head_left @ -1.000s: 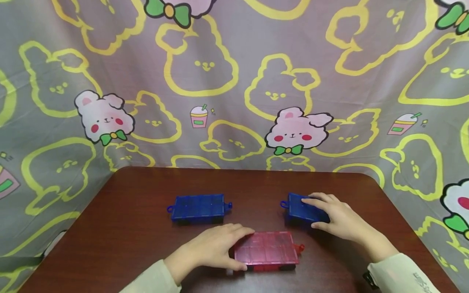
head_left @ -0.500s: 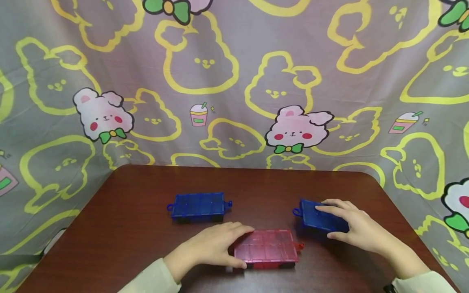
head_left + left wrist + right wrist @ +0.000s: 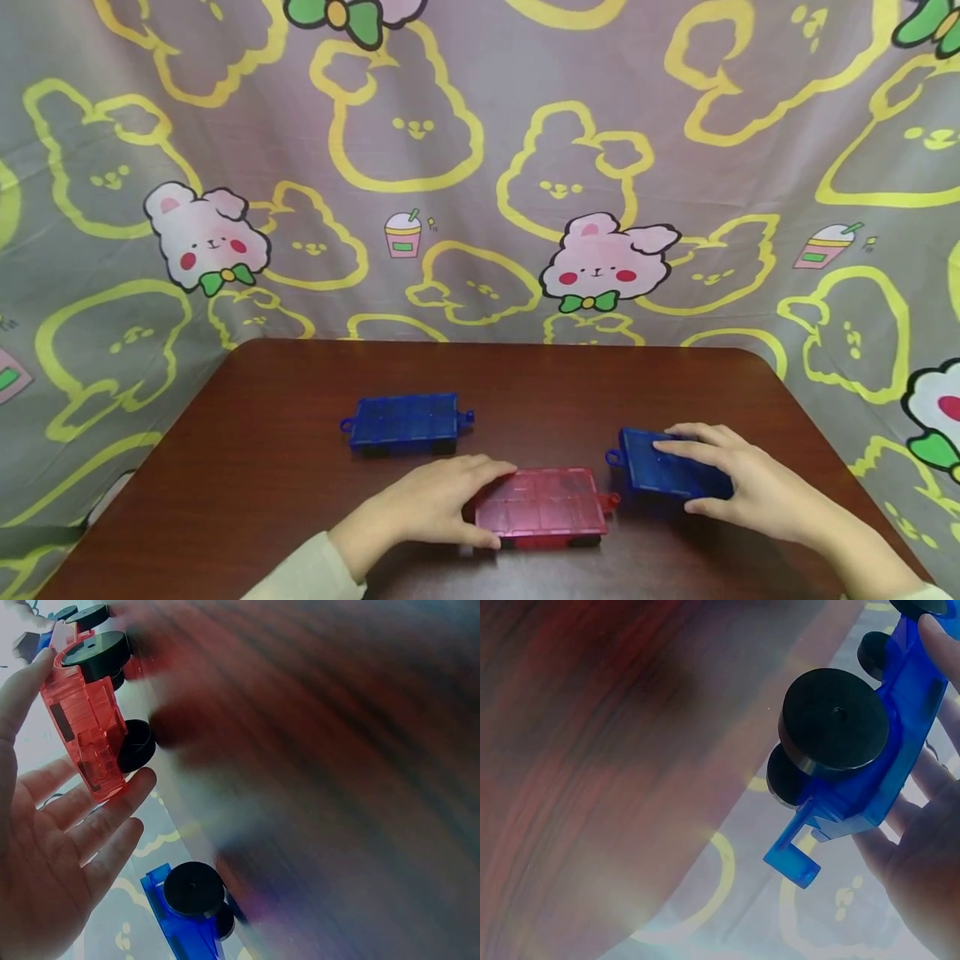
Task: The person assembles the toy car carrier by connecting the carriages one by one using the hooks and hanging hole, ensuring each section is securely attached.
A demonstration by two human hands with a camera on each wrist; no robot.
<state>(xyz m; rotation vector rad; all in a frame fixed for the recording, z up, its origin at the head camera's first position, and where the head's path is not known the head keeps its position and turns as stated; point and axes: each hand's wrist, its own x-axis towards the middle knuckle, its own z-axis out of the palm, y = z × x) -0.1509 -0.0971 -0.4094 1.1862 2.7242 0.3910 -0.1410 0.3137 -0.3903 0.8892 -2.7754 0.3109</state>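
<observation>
Currently both sets of fingers are engaged. Left fingers (image 3: pixel 487 472): gripping the left end of a clear red cart (image 3: pixel 540 502), thumb on its near side, index finger along the far edge. Right fingers (image 3: pixel 693 451): gripping the right end of a blue cart (image 3: pixel 667 462), thumb on the near side, the others reaching over the top and far side.

Just left of the right fingertips, the held blue cart's loop (image 3: pixel 615 457) points leftward. Right of the left fingers, at the red cart's opposite end, a small red hook (image 3: pixel 613 502); loop lies just beyond it, with a gap between in the head view. Black wheels (image 3: pixel 96 654) under the red cart show beside the left fingers; whether the right-hand cart's wheels touch the counter (image 3: pixel 262 417) is unclear.

Change over the last second: right fingers have brought their cart nearer the person and farther right, its loop now close to the hook. Left fingers and red cart hold practically the same spot.

Farther out, beyond the left fingers and slightly left: second blue cart (image 3: pixel 405 419), standing apart, place unchanged. Past the counter, a rabbit-patterned cloth (image 3: pixel 480 167).
</observation>
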